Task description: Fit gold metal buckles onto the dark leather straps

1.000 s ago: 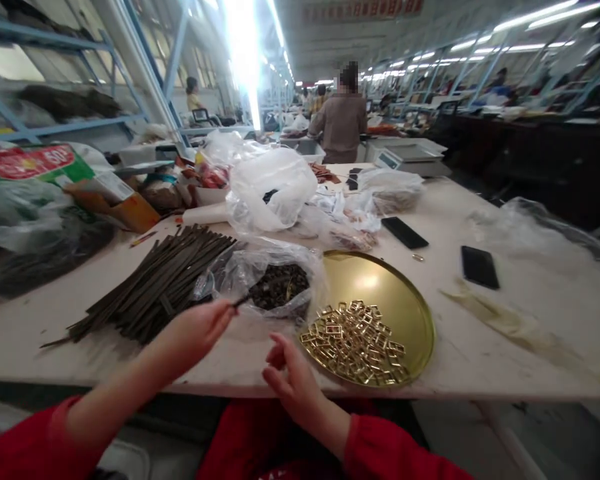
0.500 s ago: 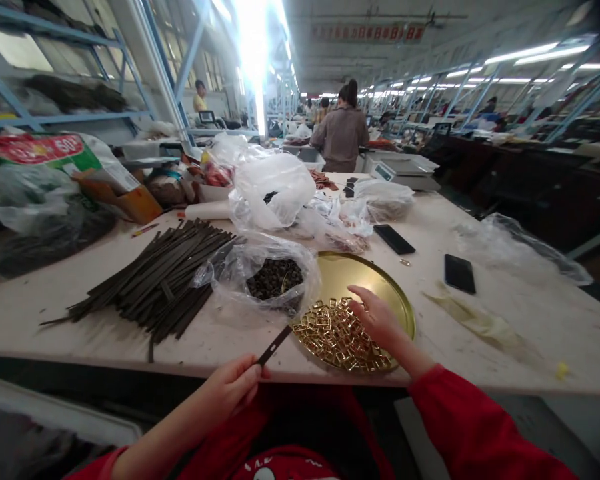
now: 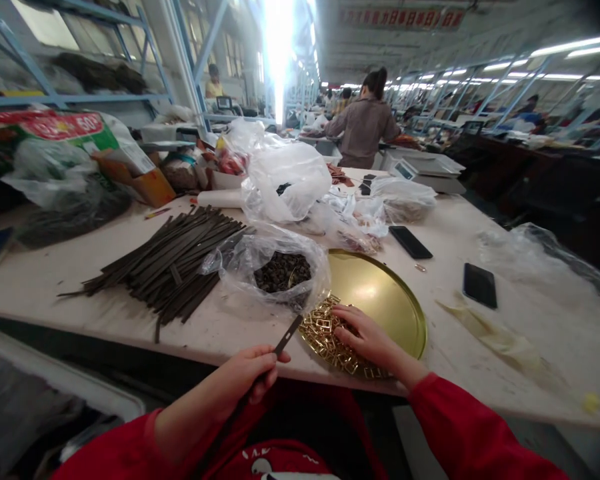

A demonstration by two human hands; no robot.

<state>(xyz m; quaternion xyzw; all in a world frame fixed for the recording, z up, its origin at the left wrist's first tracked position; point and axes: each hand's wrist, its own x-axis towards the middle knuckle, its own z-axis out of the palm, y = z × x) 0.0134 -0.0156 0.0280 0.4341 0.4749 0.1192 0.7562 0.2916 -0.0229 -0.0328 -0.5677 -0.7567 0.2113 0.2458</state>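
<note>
My left hand is closed around a dark brown strap. The strap's slotted end sticks out past my fingers toward the tray, and its other end trails down over my lap. My right hand lies palm down, fingers stretched out, on a heap of small gold buckles. The heap fills the near left part of a round gold tray. Whether a buckle is between the fingertips is hidden. Left of the tray sits an open clear plastic bag with small dark pieces inside.
A pile of dark straps lies at left. White plastic bags stand behind. Two black phones and a yellowish strip lie at right. A scale stands at the back; a person works beyond the table.
My right hand has come down onto the buckles, which are now bunched farther left with more bare tray showing. My left hand still holds the strap. The view has shifted slightly.
</note>
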